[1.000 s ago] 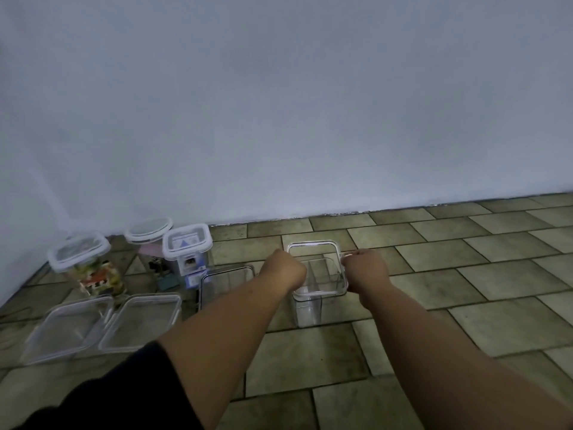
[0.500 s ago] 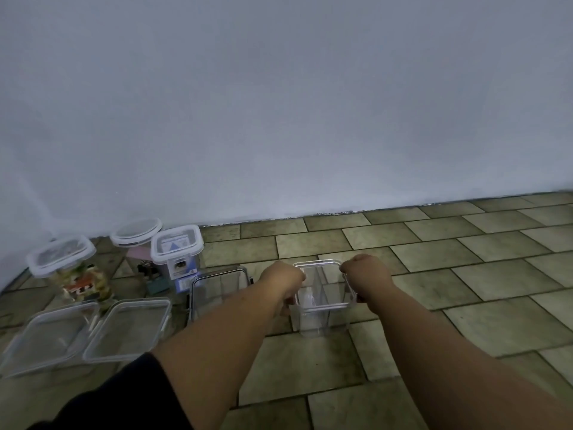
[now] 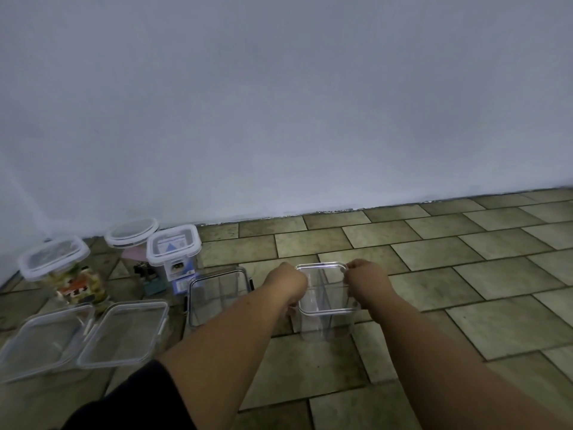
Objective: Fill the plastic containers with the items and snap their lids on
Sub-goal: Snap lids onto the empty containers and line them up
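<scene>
Head view only. A tall clear square plastic container stands on the tiled floor, wedged btw both sets of fingers. Left hand clenched on one side of its clear white-rimmed lid, right hand clenched on the opposite side. Both sets of fingers are curled tight over the lid's edges, so the grip is symmetric, prob. so force lands evenly on both side clips. Whether clips are being pressed shut or pried open: cannot tell. Container looks empty through the walls, so I'd guess the lid is coming off for filling, not going on for good.

Just outboard of the left fingers: an open clear container w/ dark clips, no lid, close enough to reach w/out shifting. Further out from the left fingers lie two flat clear lids, side by side on the floor, parked away from the work spot.

Well beyond the left fingers, by the white wall, stand three lidded containers w/ items inside. They look done and are grouped apart from the empties.
</scene>
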